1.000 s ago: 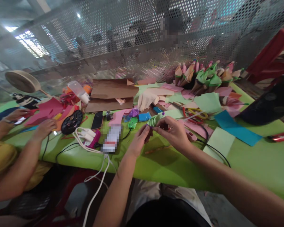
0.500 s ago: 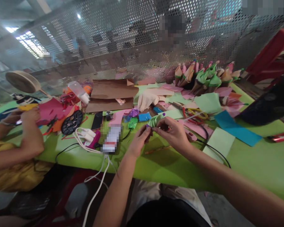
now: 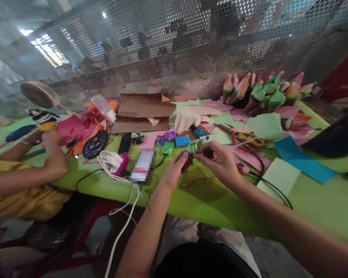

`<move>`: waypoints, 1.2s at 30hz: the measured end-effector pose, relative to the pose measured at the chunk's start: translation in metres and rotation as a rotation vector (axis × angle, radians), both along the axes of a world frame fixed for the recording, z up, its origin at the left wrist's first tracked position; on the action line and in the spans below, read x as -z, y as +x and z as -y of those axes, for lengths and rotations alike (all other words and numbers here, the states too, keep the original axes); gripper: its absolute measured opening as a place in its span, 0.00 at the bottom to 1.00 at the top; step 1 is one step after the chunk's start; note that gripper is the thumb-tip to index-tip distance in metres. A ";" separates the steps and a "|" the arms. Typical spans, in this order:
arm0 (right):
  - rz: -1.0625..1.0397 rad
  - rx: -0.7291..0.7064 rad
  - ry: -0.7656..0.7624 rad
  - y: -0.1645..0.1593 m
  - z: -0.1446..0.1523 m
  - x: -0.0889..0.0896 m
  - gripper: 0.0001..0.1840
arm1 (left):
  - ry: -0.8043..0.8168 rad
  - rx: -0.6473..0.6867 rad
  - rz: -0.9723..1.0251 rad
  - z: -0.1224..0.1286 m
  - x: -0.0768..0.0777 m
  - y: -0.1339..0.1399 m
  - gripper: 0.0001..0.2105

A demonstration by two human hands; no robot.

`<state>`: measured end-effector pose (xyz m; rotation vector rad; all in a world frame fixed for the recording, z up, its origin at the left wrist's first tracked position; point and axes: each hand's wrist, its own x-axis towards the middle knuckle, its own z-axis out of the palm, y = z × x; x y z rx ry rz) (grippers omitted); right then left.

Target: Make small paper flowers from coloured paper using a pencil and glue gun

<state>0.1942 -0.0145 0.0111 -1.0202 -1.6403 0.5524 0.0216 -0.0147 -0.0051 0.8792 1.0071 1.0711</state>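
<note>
A small pleated light-green paper piece [image 3: 195, 145] with purple bits at its ends is held up above the table between both hands. My left hand [image 3: 176, 166] pinches its lower left end, thumb on top. The fingers of my right hand [image 3: 217, 160] are closed on its right side, and those fingertips partly cover it. Under the hands a pencil-like stick [image 3: 199, 182] lies on the green tabletop [image 3: 203, 208]. Just behind the paper piece are a blue packet [image 3: 182, 141] and a green packet [image 3: 168, 148].
A phone [image 3: 142, 166], a purple power adapter [image 3: 121, 165] and white cables lie to the left. Paper cones [image 3: 266, 92], scissors [image 3: 256, 139] and blue paper [image 3: 306, 159] are right and behind. A co-worker's arm [image 3: 53, 154] rests at far left.
The view has turned slightly left, so the table things appear shifted right. Both hands keep their hold on the paper piece, with little visible movement.
</note>
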 end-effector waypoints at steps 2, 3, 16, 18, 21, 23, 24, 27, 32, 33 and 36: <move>-0.006 0.001 0.005 0.000 0.000 0.001 0.11 | 0.004 0.021 0.001 0.001 -0.001 0.001 0.28; -0.010 -0.001 0.008 0.000 0.000 0.001 0.10 | 0.002 0.029 0.002 0.001 -0.001 0.001 0.29; -0.067 0.002 -0.028 0.000 0.002 0.000 0.13 | -0.018 0.025 0.062 0.002 -0.002 0.000 0.27; -0.073 -0.002 -0.034 0.001 0.002 0.000 0.13 | -0.016 -0.004 0.078 0.001 -0.002 0.000 0.26; -0.067 0.001 -0.036 0.000 0.000 0.001 0.12 | -0.008 -0.019 0.103 -0.001 -0.001 0.000 0.27; -0.053 -0.007 -0.039 0.000 -0.001 0.002 0.12 | -0.011 -0.011 0.131 -0.001 -0.001 0.000 0.29; -0.044 -0.011 -0.039 0.000 -0.001 0.002 0.11 | -0.015 -0.007 0.142 -0.002 -0.001 0.000 0.29; -0.026 -0.011 -0.028 -0.001 -0.001 0.002 0.07 | -0.016 0.012 0.138 -0.002 -0.001 0.000 0.31; -0.021 -0.010 -0.004 -0.001 -0.001 0.001 0.06 | 0.004 0.041 0.113 -0.002 -0.001 -0.001 0.32; -0.024 -0.010 -0.009 -0.001 -0.001 0.000 0.07 | 0.008 0.044 0.113 -0.002 -0.002 0.000 0.31; -0.047 -0.021 -0.035 -0.001 -0.001 0.000 0.08 | 0.005 0.041 0.114 -0.002 -0.003 0.000 0.32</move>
